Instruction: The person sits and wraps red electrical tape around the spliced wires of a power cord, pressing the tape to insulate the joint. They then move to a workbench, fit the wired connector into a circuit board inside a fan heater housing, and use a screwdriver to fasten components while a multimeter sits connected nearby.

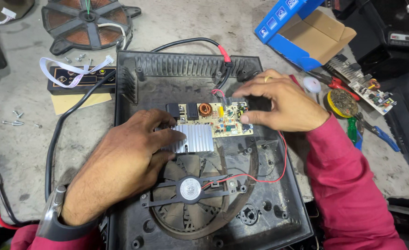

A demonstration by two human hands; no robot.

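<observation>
- A person's left hand (pixel 126 162) rests on the ribbed heat sink (pixel 196 138) of a circuit board (pixel 213 119), its grip loose, clasping nothing.
- The right hand (pixel 280 104) pinches the board's right edge.
- The board sits inside an opened black casing (pixel 269 194), above its fan (pixel 190 189), on a grey tabletop (pixel 24 153).
- A blue cardboard box (pixel 301 34) lies nearby.
</observation>
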